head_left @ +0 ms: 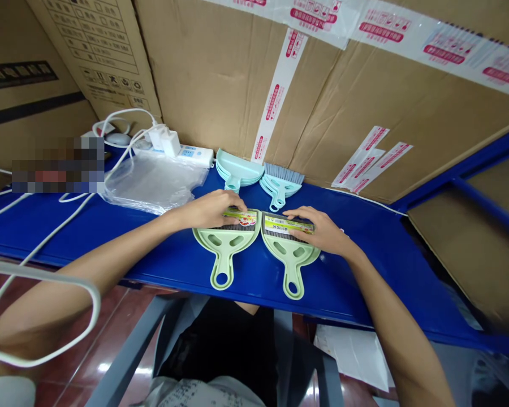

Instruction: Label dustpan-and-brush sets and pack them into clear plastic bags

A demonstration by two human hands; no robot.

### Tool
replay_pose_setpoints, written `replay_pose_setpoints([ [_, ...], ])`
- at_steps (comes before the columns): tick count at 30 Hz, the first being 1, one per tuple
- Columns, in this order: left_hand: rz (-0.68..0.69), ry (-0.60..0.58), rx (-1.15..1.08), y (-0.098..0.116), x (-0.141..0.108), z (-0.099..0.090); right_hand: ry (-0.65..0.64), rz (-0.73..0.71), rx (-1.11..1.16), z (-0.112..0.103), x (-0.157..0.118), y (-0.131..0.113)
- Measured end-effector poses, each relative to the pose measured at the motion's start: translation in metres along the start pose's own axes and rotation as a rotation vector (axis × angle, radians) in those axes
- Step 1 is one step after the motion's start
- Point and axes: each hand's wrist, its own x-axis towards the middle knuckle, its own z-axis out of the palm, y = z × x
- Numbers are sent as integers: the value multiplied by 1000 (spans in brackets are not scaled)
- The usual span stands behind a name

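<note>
Two light-green dustpan and brush sets lie side by side near the table's front edge, handles toward me. Across the left dustpan and brush set (225, 249) reaches my left hand (210, 210), its thumb on the printed label (248, 218) and its fingers at the far edge. My right hand (324, 230) is closed round the far right part of the right dustpan and brush set (292, 257), thumb on its yellow-and-white label (275, 225). Dark bristles show beneath both labels. Behind them sit a stack of pale-blue dustpans (240, 169) and a stack of blue brushes (276, 185).
Clear plastic bags (148, 182) lie at the left, before a white power strip (197, 156) with plugged-in chargers. White cables (46, 240) loop over the left side. Large taped cardboard boxes (220, 85) wall the back of the blue table (343, 288). A blue frame (453, 178) stands right.
</note>
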Motion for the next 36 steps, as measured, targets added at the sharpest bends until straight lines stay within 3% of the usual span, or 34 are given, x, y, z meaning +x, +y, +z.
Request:
replay_pose_setpoints([
  [22, -20, -23, 27, 3, -1, -3, 38, -20, -4, 0, 0, 0],
  [27, 4, 32, -12, 8, 0, -4, 48, 4, 20, -6, -1, -5],
  [31, 36, 114, -14, 13, 1, -5, -25, 72, 30, -15, -6, -4],
  [36, 58, 152, -13, 16, 1, -5, -282, 35, 59, -27, -14, 1],
])
